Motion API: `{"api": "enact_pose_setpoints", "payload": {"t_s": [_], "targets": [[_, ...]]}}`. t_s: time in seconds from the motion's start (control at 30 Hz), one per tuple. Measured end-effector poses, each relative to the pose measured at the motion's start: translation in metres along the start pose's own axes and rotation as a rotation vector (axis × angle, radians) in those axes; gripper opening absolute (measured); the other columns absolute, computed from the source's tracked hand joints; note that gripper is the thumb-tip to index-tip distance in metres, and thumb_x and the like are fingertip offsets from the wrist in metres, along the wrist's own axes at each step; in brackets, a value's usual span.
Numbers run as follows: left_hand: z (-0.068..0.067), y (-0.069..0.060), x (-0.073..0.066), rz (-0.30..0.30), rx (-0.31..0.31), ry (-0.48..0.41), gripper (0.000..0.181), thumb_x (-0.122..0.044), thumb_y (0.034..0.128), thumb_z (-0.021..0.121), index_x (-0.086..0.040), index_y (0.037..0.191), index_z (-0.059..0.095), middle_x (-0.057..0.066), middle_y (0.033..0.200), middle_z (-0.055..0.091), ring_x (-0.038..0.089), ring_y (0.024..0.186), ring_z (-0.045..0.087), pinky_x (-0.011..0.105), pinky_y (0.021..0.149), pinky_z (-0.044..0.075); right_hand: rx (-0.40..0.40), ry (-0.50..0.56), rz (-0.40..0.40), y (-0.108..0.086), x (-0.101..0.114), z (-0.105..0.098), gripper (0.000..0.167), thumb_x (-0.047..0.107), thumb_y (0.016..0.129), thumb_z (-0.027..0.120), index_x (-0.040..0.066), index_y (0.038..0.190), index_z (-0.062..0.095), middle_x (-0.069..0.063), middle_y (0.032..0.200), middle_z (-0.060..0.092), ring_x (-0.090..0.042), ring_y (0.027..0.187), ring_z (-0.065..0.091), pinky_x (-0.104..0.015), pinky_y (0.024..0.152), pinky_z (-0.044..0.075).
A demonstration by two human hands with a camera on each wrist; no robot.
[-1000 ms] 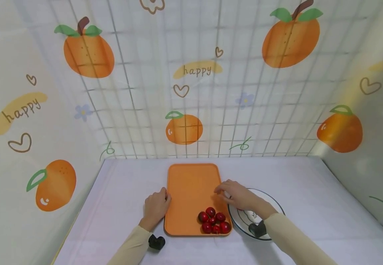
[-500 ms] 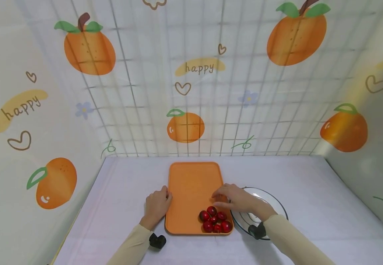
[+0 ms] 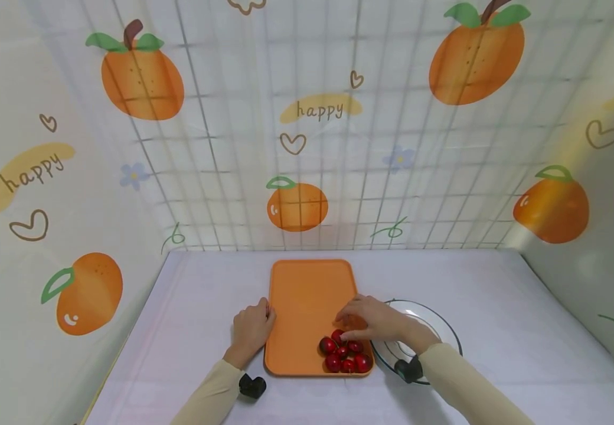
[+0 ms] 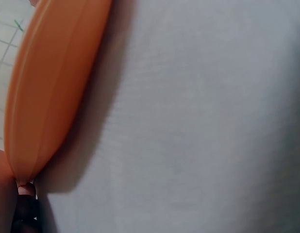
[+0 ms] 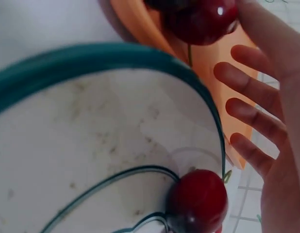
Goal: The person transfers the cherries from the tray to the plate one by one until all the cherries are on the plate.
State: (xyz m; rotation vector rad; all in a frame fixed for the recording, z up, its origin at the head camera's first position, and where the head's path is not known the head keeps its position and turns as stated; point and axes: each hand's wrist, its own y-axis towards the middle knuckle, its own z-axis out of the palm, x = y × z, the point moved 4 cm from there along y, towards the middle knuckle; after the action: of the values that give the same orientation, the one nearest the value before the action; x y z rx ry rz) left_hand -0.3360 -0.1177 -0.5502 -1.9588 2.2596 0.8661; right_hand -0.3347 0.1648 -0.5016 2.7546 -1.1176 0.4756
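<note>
My left hand (image 3: 251, 326) grips the left rim of an orange tray (image 3: 307, 295); in the left wrist view the tray's side (image 4: 55, 82) appears close up. Several dark red cherries (image 3: 333, 362) lie together in the tray's near right corner. My right hand (image 3: 378, 319) is over the tray's right edge, thumb at the far side of the cherries. In the right wrist view its fingers (image 5: 254, 87) are spread and loosely bent, and the thumb seems to touch a cherry (image 5: 203, 22). Another cherry (image 5: 198, 200) sits on the plate, hidden by the hand in the head view.
A white plate (image 3: 447, 330) with a dark green rim stands against the tray's right side, partly under my right forearm. A white cloth (image 3: 206, 283) covers the table. Printed curtains (image 3: 222, 195) with oranges rise at the back and sides.
My right hand has moved slightly left and nearer to me, from above the tray's right edge to the cherries. My left hand stays on the tray rim. The view has shifted a little.
</note>
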Motion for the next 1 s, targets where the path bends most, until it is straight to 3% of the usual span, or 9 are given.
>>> {"api": "enact_pose_setpoints", "payload": {"t_s": [0.53, 0.8, 1.0], "targets": [[-0.006, -0.006, 0.000, 0.001, 0.028, -0.004, 0.030, -0.019, 0.0982, 0.061, -0.012, 0.074, 0.044, -0.005, 0.057, 0.029, 0.014, 0.049, 0.033, 0.026, 0.049, 0.023, 0.040, -0.027, -0.044, 0.000, 0.014, 0.005, 0.036, 0.051, 0.093, 0.069, 0.026, 0.119, 0.074, 0.009, 0.112, 0.071, -0.013, 0.108, 0.056, -0.041, 0.096, 0.048], [-0.006, -0.007, 0.001, 0.010, 0.002, 0.008, 0.031, -0.019, 0.0974, 0.062, -0.012, 0.073, 0.044, -0.006, 0.057, 0.028, 0.012, 0.049, 0.031, 0.025, 0.049, 0.022, 0.069, -0.037, 0.002, 0.003, 0.011, 0.008, 0.033, 0.054, 0.092, 0.069, 0.030, 0.114, 0.073, 0.012, 0.114, 0.069, -0.012, 0.112, 0.057, -0.042, 0.100, 0.050], [-0.003, -0.005, 0.003, 0.011, -0.007, 0.009, 0.031, -0.019, 0.0972, 0.061, -0.013, 0.073, 0.043, -0.006, 0.056, 0.027, 0.012, 0.049, 0.030, 0.025, 0.048, 0.021, 0.062, 0.012, 0.022, 0.003, 0.011, 0.005, 0.032, 0.053, 0.092, 0.069, 0.028, 0.111, 0.073, 0.013, 0.111, 0.071, -0.012, 0.111, 0.056, -0.042, 0.100, 0.050]]}}
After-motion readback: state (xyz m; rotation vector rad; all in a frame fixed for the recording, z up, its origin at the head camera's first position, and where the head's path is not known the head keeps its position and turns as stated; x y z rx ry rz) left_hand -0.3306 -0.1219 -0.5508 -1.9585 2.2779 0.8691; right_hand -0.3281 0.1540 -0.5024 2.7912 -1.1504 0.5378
